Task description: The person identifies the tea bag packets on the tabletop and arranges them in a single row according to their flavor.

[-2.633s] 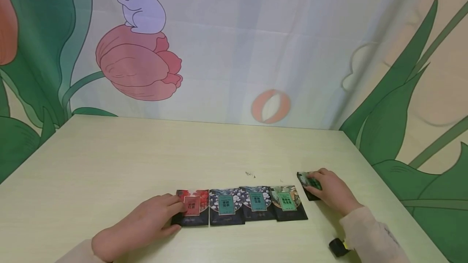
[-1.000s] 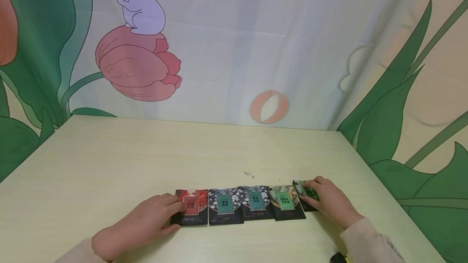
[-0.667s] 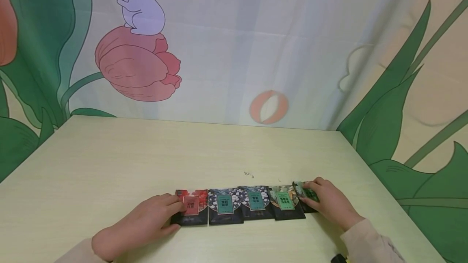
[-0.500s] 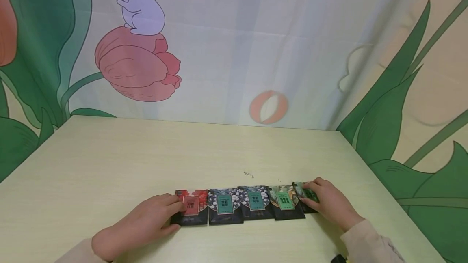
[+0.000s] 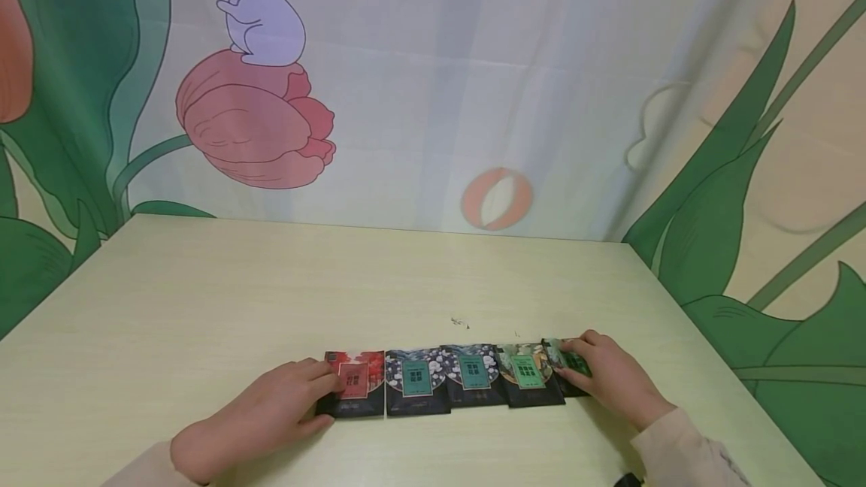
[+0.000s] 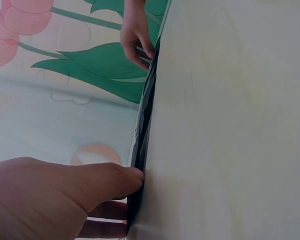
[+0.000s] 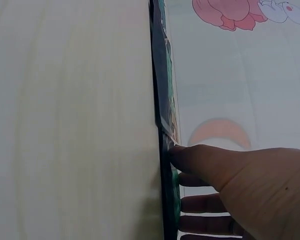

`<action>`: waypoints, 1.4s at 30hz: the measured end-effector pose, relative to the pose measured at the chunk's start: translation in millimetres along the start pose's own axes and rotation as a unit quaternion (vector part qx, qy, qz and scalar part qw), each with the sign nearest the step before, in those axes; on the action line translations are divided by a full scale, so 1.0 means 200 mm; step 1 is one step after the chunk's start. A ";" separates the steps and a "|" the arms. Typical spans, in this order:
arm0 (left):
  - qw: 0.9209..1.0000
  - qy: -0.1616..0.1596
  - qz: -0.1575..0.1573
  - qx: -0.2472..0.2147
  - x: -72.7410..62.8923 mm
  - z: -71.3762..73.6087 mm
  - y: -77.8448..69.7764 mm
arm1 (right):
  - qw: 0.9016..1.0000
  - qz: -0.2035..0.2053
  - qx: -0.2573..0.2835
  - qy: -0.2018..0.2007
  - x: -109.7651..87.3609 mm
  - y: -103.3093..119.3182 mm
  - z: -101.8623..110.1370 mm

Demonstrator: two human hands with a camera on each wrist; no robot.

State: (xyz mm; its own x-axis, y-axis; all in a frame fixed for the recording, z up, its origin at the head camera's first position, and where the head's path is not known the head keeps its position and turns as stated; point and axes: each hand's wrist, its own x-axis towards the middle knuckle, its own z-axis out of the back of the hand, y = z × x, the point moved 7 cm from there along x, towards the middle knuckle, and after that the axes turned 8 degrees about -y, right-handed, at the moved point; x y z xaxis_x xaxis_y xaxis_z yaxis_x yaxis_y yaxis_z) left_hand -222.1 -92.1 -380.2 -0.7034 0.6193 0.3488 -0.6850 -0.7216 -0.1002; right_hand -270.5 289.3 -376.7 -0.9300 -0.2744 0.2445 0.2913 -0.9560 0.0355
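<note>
Several dark tea sachets lie in a row on the table. My left hand [image 5: 260,412] rests at the left end on the red-topped sachet [image 5: 365,382], thumb at its lower left corner and straight fingers over its edge. Two blue-and-white flowered sachets come after it, one [image 5: 417,382] beside the other [image 5: 475,376], then a light green one [image 5: 531,374]. At the right end my right hand [image 5: 612,374] holds a dark green sachet [image 5: 556,355] between thumb and fingers, partly hiding it. Its left edge overlaps the light green sachet in the head view.
The pale wooden table [image 5: 271,284] backs onto a printed cloth [image 5: 406,96] with flowers and a rabbit. A few dark specks [image 5: 460,323] lie behind the row. A small black object [image 5: 629,480] shows beside the right sleeve.
My right hand has drawn the dark green sachet nearer and leftward, against the row's right end; it has barely moved in the last half second. The left hand has stayed in place.
</note>
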 end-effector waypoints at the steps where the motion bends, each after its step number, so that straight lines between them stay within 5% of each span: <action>1: 1.000 0.000 0.000 0.002 0.00 0.00 0.00 | 1.000 0.000 0.000 0.000 0.00 0.00 0.00; 16: 1.000 0.001 -0.002 0.009 0.00 0.01 -0.01 | 1.000 -0.004 0.005 0.015 0.00 -0.01 0.00; 24: 1.000 0.021 0.008 0.003 0.00 0.00 0.00 | 0.998 -0.015 0.026 0.053 -0.01 -0.01 0.00; 42: 0.997 0.067 0.026 0.018 0.01 0.00 -0.01 | 0.998 -0.017 0.045 0.049 0.00 -0.01 0.03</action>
State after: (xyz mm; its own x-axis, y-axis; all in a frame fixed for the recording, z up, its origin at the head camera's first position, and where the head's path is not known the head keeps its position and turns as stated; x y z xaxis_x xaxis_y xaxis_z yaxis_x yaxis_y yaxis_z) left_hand -222.9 -89.1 -378.7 -0.7589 0.6144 0.2160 -0.6409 -0.7634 -0.0803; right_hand -270.3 292.2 -370.9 -0.9561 -0.2547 0.1452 0.2736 -0.9530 0.1299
